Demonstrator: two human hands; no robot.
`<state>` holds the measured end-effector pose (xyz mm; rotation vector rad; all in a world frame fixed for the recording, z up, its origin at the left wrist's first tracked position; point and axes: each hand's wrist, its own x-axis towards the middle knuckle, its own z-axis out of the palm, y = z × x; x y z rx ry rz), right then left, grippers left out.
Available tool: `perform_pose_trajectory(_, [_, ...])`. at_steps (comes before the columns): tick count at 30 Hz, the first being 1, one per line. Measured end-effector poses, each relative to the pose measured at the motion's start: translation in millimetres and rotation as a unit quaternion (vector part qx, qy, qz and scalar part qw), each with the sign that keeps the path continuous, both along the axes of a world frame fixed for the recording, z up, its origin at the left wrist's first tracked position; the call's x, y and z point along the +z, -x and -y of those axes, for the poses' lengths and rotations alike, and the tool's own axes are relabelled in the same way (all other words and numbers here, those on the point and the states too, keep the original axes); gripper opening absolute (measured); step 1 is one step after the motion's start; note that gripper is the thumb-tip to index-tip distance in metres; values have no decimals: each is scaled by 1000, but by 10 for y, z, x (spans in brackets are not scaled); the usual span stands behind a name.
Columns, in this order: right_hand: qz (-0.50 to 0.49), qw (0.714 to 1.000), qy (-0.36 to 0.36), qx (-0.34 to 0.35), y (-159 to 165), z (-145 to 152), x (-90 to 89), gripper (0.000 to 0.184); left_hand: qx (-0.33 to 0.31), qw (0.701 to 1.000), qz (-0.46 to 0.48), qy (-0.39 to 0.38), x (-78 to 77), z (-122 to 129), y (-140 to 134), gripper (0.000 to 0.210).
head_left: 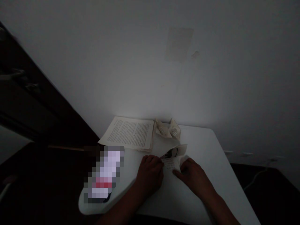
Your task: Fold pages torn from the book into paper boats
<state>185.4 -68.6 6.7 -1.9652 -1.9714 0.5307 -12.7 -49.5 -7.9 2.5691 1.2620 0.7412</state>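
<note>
The white table (201, 140) bears stacked pages (131, 133), their printed lines too small to read. Left of these hands, a phone (106, 172) is pixelated, its wording lost. Between the hands, above the table, is a bent printed sheet (170, 163), also illegible. The left hand (151, 172) curls at its left edge, grip hidden, so I cannot tell; the right hand (193, 175) pinches its right side, grip nearly closed. Folded paper (168, 129) stands beside the pages.

Coarse pixel blocks mask the phone (106, 172), leaving its screen unreadable. The left hand (151, 173) covers one end of the sheet (170, 163), its fingertips out of sight; the right hand (194, 175) hides part of the other. Print on the sheet and the stack (130, 133) is too small to read. The bottom edge crops both forearms and the table (199, 140); the left edge crops the door (35, 106).
</note>
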Motion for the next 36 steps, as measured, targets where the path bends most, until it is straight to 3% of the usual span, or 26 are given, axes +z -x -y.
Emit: perform_pose_trajectory(36, [-74,996,46,11,-239,143,35,15,-5,1000,-8,2,26,10,-4,17])
